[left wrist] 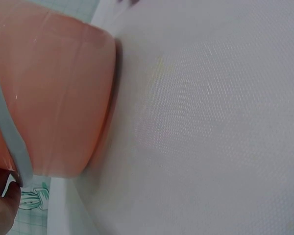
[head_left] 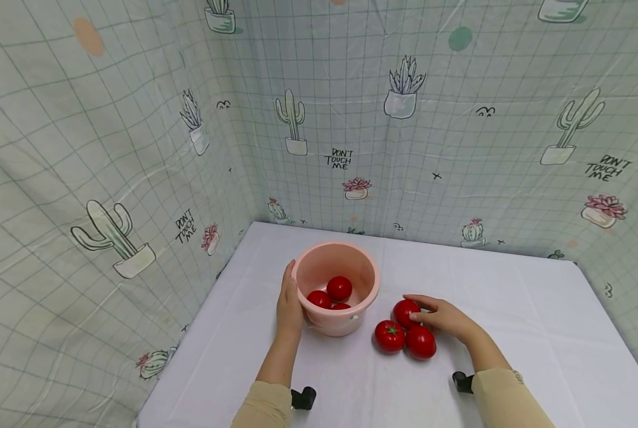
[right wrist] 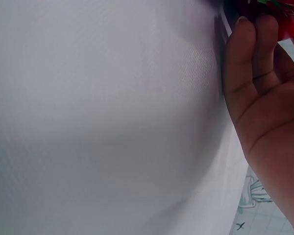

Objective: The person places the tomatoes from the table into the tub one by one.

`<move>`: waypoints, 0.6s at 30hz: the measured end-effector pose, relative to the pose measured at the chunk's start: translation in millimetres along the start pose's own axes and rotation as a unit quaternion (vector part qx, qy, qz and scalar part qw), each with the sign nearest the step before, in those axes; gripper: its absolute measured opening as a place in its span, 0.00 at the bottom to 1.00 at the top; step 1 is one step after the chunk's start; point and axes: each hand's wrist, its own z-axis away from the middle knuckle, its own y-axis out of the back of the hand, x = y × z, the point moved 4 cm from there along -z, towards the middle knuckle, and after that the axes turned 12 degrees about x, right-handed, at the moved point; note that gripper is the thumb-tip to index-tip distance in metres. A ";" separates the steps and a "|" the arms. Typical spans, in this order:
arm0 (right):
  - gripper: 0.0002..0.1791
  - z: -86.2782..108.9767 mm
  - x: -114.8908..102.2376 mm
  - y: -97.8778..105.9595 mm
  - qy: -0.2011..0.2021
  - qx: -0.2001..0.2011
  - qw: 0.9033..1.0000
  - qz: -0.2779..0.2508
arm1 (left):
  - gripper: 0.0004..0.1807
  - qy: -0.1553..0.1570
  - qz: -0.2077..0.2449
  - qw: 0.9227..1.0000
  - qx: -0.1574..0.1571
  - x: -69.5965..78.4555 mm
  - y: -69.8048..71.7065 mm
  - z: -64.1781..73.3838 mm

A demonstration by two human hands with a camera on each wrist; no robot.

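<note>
A pink bucket stands on the table with several red tomatoes visible inside. My left hand holds the bucket's left side, its fingers reaching up to the rim. In the left wrist view, its fingertips are by the pale handle of the bucket. To the right of the bucket, three tomatoes lie close together on the table. My right hand grips the rearmost tomato between thumb and fingers. Just in front are a tomato with a green stem and another tomato.
A white cloth covers the table. A hanging sheet with a grid and cactus print encloses the back and sides. Black wrist mounts stick out by both beige sleeves.
</note>
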 end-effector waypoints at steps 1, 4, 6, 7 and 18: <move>0.36 -0.2 0.3 0.2 0.001 0.001 1.000 0.001 | 0.22 0.000 0.000 1.000 0.000 0.0 0.0 0.0; 0.36 -0.8 1.3 0.9 0.002 0.003 1.000 0.002 | 0.22 0.000 0.001 1.000 0.000 -0.1 0.0 0.1; 0.36 -1.3 1.6 2.0 0.004 0.006 1.000 0.004 | 0.22 -0.001 0.002 1.000 0.000 0.0 0.1 0.1; 0.36 -1.5 1.5 2.6 0.006 0.008 1.000 0.006 | 0.22 -0.001 0.003 1.000 0.000 0.1 0.2 0.1; 0.37 -4.6 -6.4 8.9 0.003 0.011 1.000 -0.008 | 0.23 -0.007 0.007 1.000 0.002 1.6 -0.1 -0.3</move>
